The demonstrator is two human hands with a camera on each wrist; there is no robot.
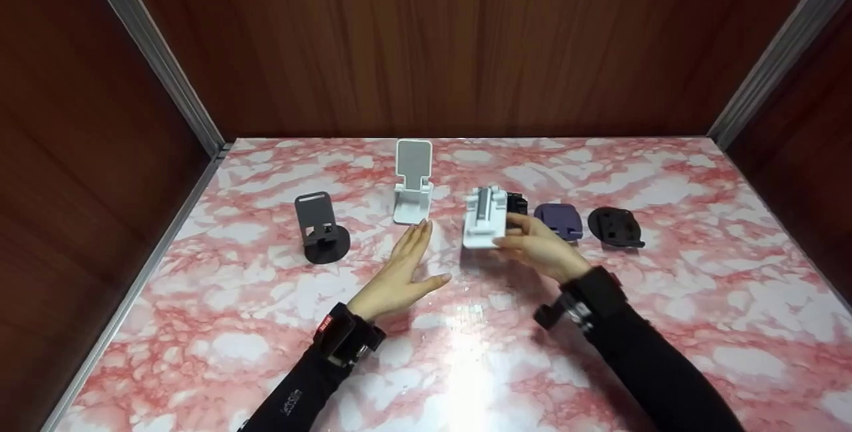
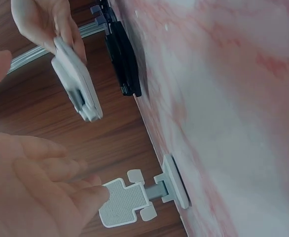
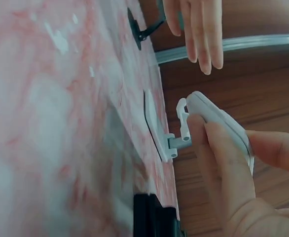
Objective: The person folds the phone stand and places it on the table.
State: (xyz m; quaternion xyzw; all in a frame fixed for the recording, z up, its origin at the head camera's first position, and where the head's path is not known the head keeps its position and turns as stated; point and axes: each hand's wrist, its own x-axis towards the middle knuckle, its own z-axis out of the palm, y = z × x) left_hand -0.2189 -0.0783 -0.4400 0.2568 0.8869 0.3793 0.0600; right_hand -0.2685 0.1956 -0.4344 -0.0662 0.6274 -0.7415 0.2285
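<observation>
Your sleeves come in from the lower edge of the head view onto the pink marbled counter. Your right hand, just right of the frame's centre, grips a folded white phone stand, fingers and thumb curled round its edges; the right wrist view shows it lifted off the counter. Your left hand lies left of centre with fingers straight and relaxed, holding nothing, its fingertips near an unfolded white stand standing upright in the upper middle. A dark grey stand on a round base sits further left. To the right of the held stand are a black folded stand just behind it, then a purple one and another black one. Your grip looks to be on the smooth edges only, so the stand could slip or snap open as you turn it. With the left fingertips so close, a careless sweep could tip the upright white stand.
</observation>
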